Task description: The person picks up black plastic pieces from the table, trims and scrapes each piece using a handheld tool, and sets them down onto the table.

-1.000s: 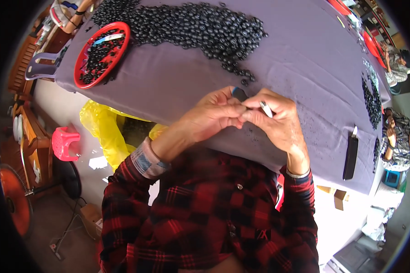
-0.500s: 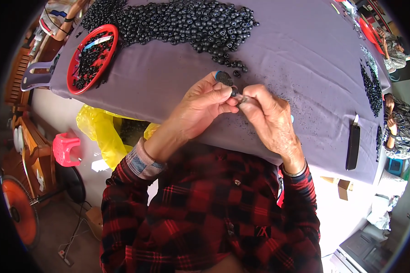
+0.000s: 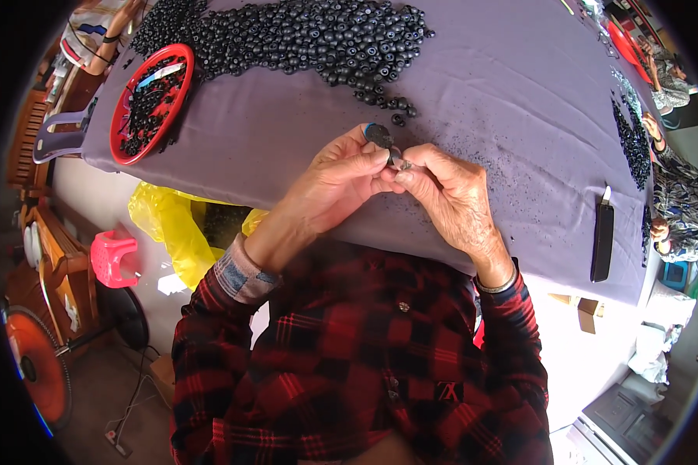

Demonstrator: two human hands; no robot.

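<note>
My left hand (image 3: 335, 180) pinches a small round black part (image 3: 394, 158) between thumb and fingers, above the near edge of the purple-grey cloth. A dark cover (image 3: 378, 136) with a blue edge sits on its index fingertip. Against that part, my right hand (image 3: 459, 200) is closed, thumb and index finger pressed together on something small I cannot make out. Both hands' fingertips nearly touch. Beyond them a big heap of round, hollow-looking black parts (image 3: 310, 39) spreads over the cloth, with a few strays (image 3: 398, 119) closest to my hands.
A red basin (image 3: 115, 128) of black bits stands at the left. On the right lies a black-handled knife (image 3: 602, 240). Dark crumbs dot the cloth (image 3: 512, 116). A yellow bag (image 3: 163, 225) hangs below the table edge, near a pink stool (image 3: 114, 260). Other people sit at the far right.
My right hand has shifted slightly left, its fingertips closer to the black part. The left hand keeps its pinch. The whole view has shifted a little.
</note>
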